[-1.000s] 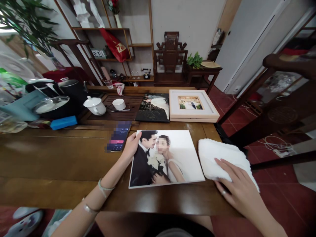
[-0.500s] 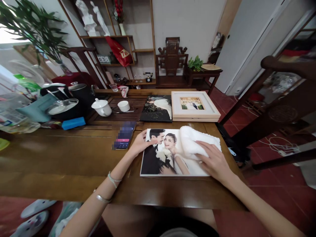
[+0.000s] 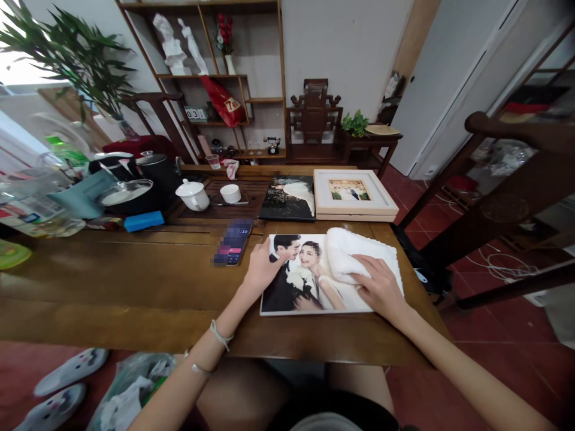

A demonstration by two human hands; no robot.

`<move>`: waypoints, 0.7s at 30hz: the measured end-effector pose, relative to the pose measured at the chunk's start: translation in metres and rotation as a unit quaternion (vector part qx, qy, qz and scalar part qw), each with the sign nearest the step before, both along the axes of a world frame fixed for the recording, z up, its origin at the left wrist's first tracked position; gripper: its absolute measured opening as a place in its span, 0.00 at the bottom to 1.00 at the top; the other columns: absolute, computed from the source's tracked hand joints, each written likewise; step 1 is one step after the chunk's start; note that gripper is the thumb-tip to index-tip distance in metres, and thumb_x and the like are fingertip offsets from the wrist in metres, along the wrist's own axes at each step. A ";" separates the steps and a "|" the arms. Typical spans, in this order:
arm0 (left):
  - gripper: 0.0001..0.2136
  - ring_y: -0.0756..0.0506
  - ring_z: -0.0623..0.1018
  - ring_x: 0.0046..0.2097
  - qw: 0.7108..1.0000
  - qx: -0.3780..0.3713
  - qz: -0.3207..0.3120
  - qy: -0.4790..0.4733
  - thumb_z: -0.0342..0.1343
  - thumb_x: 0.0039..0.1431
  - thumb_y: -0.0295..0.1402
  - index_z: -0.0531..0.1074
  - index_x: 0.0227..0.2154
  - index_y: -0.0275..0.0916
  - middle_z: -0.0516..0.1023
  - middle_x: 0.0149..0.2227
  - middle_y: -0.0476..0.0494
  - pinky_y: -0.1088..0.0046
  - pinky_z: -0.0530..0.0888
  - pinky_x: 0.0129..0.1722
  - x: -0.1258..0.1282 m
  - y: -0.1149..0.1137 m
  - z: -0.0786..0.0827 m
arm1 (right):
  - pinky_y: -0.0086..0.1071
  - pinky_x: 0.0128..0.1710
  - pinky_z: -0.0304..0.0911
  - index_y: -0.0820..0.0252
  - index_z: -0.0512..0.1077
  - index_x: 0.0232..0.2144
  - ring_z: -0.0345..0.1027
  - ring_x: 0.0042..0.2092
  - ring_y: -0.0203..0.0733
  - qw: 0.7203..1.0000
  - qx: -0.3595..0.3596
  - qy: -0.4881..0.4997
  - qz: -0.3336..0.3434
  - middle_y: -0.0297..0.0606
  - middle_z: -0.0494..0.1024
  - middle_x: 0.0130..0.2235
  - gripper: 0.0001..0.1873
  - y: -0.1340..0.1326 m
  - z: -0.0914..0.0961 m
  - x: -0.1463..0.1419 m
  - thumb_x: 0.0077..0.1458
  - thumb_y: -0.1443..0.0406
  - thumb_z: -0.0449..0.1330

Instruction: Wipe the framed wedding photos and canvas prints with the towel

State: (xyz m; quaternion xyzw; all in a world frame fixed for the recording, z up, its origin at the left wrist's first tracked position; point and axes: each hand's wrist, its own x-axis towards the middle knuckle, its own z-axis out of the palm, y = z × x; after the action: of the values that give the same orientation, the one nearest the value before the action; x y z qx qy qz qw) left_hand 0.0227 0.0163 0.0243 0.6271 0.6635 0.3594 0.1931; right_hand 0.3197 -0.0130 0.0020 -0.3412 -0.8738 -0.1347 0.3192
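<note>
A wedding photo panel (image 3: 281,293) lies flat on the wooden table, showing two people and a white bouquet. My left hand (image 3: 263,267) holds its left edge, thumb over the picture and fingers along the side. Under my right hand (image 3: 378,284) is a folded white towel (image 3: 344,248), pressed onto the right part of the panel, which it partly covers. My right fingers curve over the towel, and some of their tips are hard to make out against it.
Behind the panel lie a dark photo panel (image 3: 287,206) and a framed picture (image 3: 384,203). A phone (image 3: 234,242) sits left of my left hand. Farther left are a white lidded cup (image 3: 193,196), a small white bowl (image 3: 230,193) and a blue block (image 3: 144,221). A wooden chair (image 3: 498,209) stands at right.
The head view has tilted and shifted slightly. The left hand still holds the panel's edge, its thumb a little differently placed. The right hand stays on the towel with a small shift.
</note>
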 end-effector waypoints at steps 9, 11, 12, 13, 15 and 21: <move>0.32 0.34 0.69 0.57 0.999 0.014 -0.048 0.022 0.62 0.49 0.44 0.65 0.55 0.33 0.64 0.57 0.29 0.58 0.69 0.53 -0.014 -0.024 -0.024 | 0.46 0.40 0.65 0.62 0.75 0.34 0.66 0.50 0.56 1.000 0.014 0.022 0.010 0.52 0.75 0.48 0.19 0.001 -0.003 0.001 0.43 0.81 0.52; 0.31 0.34 0.66 0.60 0.998 0.036 -0.034 0.036 0.61 0.51 0.44 0.64 0.56 0.33 0.61 0.60 0.29 0.56 0.66 0.57 -0.011 -0.031 -0.030 | 0.45 0.40 0.64 0.63 0.75 0.35 0.66 0.50 0.57 1.000 0.012 0.022 0.014 0.52 0.75 0.48 0.20 0.002 -0.004 0.001 0.42 0.81 0.52; 0.29 0.34 0.65 0.60 0.997 0.051 -0.032 0.047 0.60 0.53 0.42 0.64 0.56 0.34 0.61 0.60 0.30 0.55 0.64 0.59 -0.009 -0.033 -0.032 | 0.45 0.40 0.64 0.63 0.75 0.35 0.66 0.50 0.57 1.000 0.011 0.021 0.014 0.52 0.75 0.48 0.20 0.002 -0.004 0.001 0.42 0.81 0.52; 0.28 0.35 0.65 0.60 0.996 0.067 -0.031 0.057 0.59 0.54 0.41 0.64 0.56 0.34 0.62 0.59 0.30 0.55 0.63 0.60 -0.006 -0.035 -0.033 | 0.45 0.40 0.64 0.63 0.75 0.35 0.66 0.50 0.57 1.000 0.008 0.020 0.013 0.53 0.74 0.48 0.20 0.002 -0.004 0.001 0.42 0.81 0.52; 0.25 0.35 0.65 0.60 0.993 0.090 -0.031 0.073 0.57 0.56 0.39 0.64 0.55 0.35 0.65 0.57 0.31 0.54 0.62 0.60 0.000 -0.037 -0.035 | 0.46 0.41 0.63 0.63 0.75 0.35 0.65 0.50 0.57 1.000 0.004 0.018 0.008 0.53 0.74 0.49 0.20 0.002 -0.004 0.002 0.42 0.81 0.52; 0.20 0.35 0.67 0.58 0.991 0.103 -0.008 0.080 0.56 0.59 0.38 0.68 0.52 0.35 0.67 0.55 0.32 0.54 0.63 0.60 0.011 -0.036 -0.035 | 0.45 0.41 0.63 0.62 0.75 0.36 0.65 0.51 0.56 1.000 -0.001 -0.002 -0.001 0.52 0.74 0.49 0.20 0.001 -0.002 0.003 0.43 0.80 0.52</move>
State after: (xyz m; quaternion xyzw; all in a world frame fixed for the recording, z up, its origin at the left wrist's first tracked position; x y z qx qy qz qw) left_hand 0.0339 -0.0198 -0.0106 0.6754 0.6316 0.3730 0.0766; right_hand 0.3225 -0.0117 0.0001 -0.3420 -0.8742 -0.1349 0.3171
